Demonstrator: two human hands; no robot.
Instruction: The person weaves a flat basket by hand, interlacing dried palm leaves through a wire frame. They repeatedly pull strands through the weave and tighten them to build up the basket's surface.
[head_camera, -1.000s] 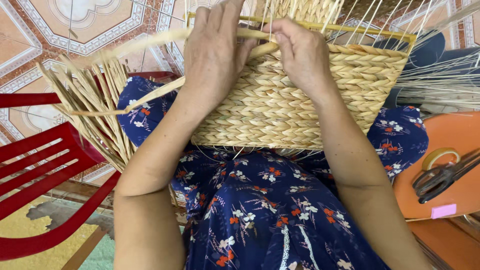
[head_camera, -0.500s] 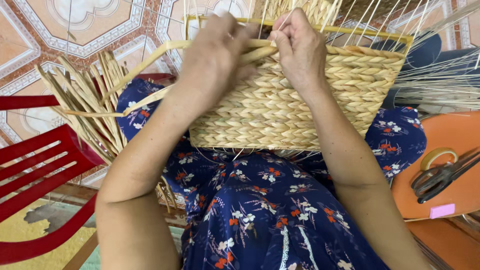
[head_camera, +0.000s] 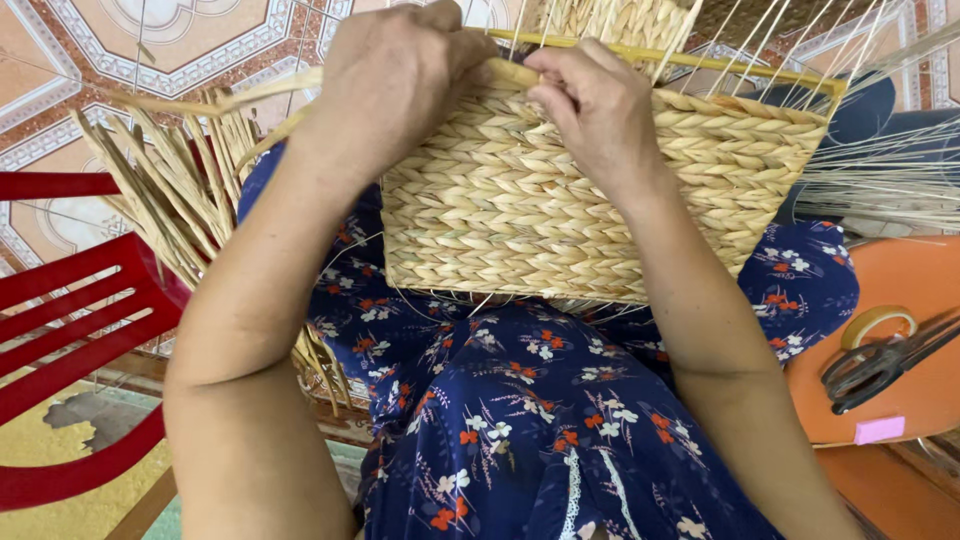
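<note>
Left hand (head_camera: 400, 85) has closed tighter on pale flat straw strand (head_camera: 250, 92) — right hand (head_camera: 590, 95) pinches rim of tan woven straw basket (head_camera: 600, 210); weave advancing.

A woven basket (head_camera: 600, 190) rests on the person's lap (head_camera: 520, 420), its worked rim toward the far side. The left hand (head_camera: 395, 80) sits at the rim's left end, the right hand (head_camera: 590, 100) just beside it, both touching the rim. Loose straw strips (head_camera: 170, 190) fan out left of the basket, over a slatted chair (head_camera: 70, 330) at the left edge. Thin stakes (head_camera: 880, 170) spread right of the basket. Further right stands a stool (head_camera: 900, 390) (scissors (head_camera: 875, 365) and a tape roll (head_camera: 878, 325) lie on it).
</note>
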